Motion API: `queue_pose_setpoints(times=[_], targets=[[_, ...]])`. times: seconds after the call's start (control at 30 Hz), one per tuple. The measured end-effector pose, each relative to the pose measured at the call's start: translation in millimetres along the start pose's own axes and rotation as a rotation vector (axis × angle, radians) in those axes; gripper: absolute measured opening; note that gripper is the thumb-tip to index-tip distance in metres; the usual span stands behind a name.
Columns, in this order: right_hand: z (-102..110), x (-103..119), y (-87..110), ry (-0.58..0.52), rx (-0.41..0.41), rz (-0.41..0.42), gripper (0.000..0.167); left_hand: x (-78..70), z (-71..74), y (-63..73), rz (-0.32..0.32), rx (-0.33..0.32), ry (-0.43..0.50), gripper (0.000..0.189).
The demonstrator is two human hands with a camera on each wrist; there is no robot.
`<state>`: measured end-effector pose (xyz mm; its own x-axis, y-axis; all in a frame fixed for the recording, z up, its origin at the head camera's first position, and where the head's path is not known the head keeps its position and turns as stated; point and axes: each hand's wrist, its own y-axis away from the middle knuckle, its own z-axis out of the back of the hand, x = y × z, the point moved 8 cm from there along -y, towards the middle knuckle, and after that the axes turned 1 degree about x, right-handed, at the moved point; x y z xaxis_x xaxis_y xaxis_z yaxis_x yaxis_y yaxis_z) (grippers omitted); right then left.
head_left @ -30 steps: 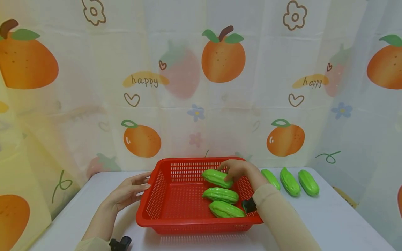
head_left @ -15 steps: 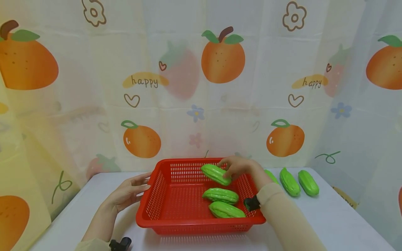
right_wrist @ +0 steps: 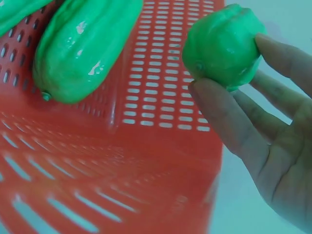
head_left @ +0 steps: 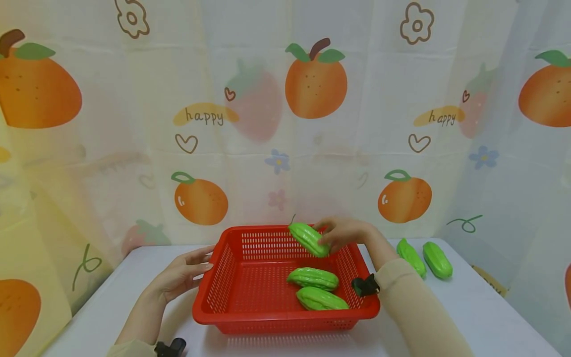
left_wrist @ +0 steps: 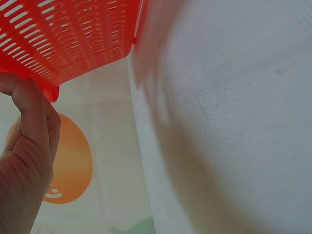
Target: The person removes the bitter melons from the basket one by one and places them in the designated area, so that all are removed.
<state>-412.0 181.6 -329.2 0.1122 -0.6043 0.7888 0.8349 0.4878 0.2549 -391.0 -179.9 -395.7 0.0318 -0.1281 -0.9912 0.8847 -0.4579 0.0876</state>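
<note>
My right hand (head_left: 345,233) pinches the end of a green bitter melon (head_left: 309,239), held tilted at the basket's back right. In the right wrist view, that bitter melon (right_wrist: 222,48) sits between my thumb and fingertips. The red plastic basket (head_left: 256,317) holds two more bitter melons lying crosswise at its right side, one farther back (head_left: 314,278) and one nearer (head_left: 322,299). My left hand (head_left: 180,272) grips the basket's left rim with its fingertips; in the left wrist view, the hand (left_wrist: 29,131) reaches the rim with bent fingers, their tips partly hidden.
On the white table (head_left: 473,307), right of the basket, lie two more bitter melons, one partly behind the right sleeve (head_left: 412,258) and one beyond it (head_left: 437,260). A fruit-patterned curtain (head_left: 276,188) hangs behind the table.
My right hand has lifted the bitter melon from beside the other two, up to the basket's back rim. The left hand and basket have stayed in place.
</note>
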Motion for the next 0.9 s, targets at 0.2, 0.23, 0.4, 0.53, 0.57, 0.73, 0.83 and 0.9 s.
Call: queue_pose_setpoints(times=[0.2, 0.23, 0.4, 0.53, 0.57, 0.73, 0.83, 0.9], targets=[[7, -1, -0.2, -0.073, 0.013, 0.027, 0.055, -1.2, -0.3, 1.1, -0.002, -0.004, 0.002, 0.070], [9, 0, 0.6, -0.080, 0.011, 0.035, 0.055, -1.4, -0.4, 1.2, -0.002, -0.006, 0.004, 0.070], [16, 0, 6.1, -0.126, -0.001, 0.052, 0.054, -1.6, -0.9, 0.8, -0.001, -0.002, 0.010, 0.069], [22, -1, 11.2, -0.134, -0.014, 0.059, 0.054, -1.9, -0.7, 0.8, -0.014, 0.014, 0.009, 0.069], [24, -1, 12.8, -0.132, -0.015, 0.063, 0.055, -2.0, -0.7, 0.9, -0.016, 0.016, 0.008, 0.070], [32, -3, 21.4, -0.110, -0.040, 0.053, 0.057, -0.5, 0.4, 0.0, -0.003, 0.004, 0.007, 0.070], [36, -3, 26.6, -0.105, -0.051, 0.057, 0.058, -0.3, 0.7, -0.1, 0.001, -0.001, 0.007, 0.070], [39, -2, 30.7, -0.097, -0.058, 0.066, 0.059, -1.1, 0.3, 0.1, -0.004, 0.005, 0.003, 0.070]])
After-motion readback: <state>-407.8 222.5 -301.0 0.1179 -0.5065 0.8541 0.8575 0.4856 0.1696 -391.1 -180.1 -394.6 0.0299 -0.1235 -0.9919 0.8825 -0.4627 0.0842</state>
